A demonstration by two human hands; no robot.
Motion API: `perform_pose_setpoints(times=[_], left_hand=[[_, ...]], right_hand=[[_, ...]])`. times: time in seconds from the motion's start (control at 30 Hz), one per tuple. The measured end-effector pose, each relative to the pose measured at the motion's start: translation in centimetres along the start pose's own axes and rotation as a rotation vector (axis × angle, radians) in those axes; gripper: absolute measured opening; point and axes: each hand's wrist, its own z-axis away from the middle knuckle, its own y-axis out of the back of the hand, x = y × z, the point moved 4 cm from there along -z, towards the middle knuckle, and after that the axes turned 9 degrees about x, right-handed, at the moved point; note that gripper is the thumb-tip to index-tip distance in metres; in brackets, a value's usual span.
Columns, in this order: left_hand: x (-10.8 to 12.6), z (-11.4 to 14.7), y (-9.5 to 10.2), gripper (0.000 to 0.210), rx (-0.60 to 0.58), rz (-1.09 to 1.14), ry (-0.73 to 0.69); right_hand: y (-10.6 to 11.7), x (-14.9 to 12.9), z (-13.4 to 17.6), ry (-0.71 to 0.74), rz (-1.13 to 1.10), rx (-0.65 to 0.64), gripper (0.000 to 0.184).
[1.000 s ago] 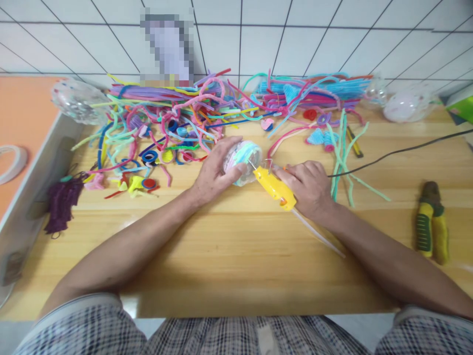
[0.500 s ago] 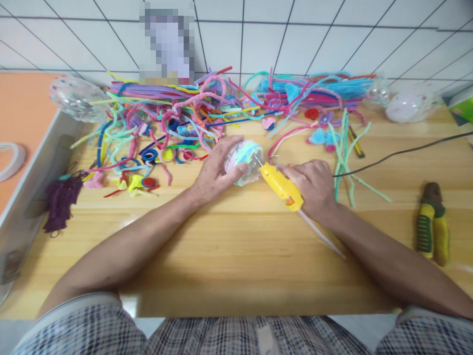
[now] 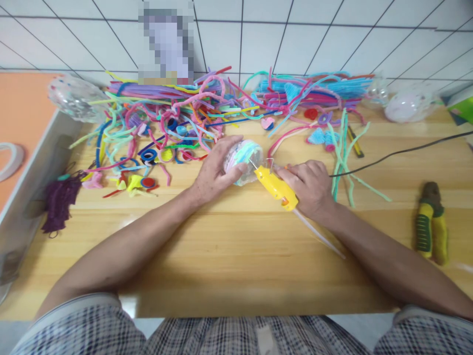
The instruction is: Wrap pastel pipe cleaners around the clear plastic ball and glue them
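Observation:
My left hand is closed round a clear ball partly covered with pastel pipe cleaners in pink, mint and blue. Yellow in colour, the hot glue gun is gripped in my right hand, with a translucent glue stick jutting from its rear. Its metal nozzle points up and left at the edge of the pastel covering; whether the tip touches is too small to tell. A bent wire stand sticks up near the gun's front. The left fingertips behind the ball are partly hidden.
Heaps of coloured pipe cleaners line the wall side. Mint pipe cleaners lie right of my right hand, near a black cable and a yellow cutter knife. Pliers lie far right; a purple tassel lies left.
The glue gun has shifted slightly left, its nozzle moving further over the ball, and its wire stand now shows more clearly. My left hand and the ball have hardly moved.

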Motion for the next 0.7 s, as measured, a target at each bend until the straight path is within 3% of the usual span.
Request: perform_pose_setpoints(times=[0.17, 0.37, 0.57, 0.7], left_hand=[[0.11, -0.05, -0.04, 0.067, 0.003, -0.004, -0.006], [-0.01, -0.06, -0.06, 0.068, -0.005, 0.005, 0.011], [0.04, -0.05, -0.02, 0.064, 0.008, 0.030, -0.009], [-0.07, -0.01, -0.04, 0.066, -0.002, 0.021, 0.007]], right_hand=[[0.16, -0.15, -0.06, 0.022, 0.003, 0.021, 0.036], [-0.16, 0.17, 0.35, -0.039, -0.023, -0.061, 0.036], [0.05, -0.23, 0.00, 0.011, -0.003, 0.021, 0.034], [-0.10, -0.15, 0.07, -0.017, -0.001, -0.016, 0.034]])
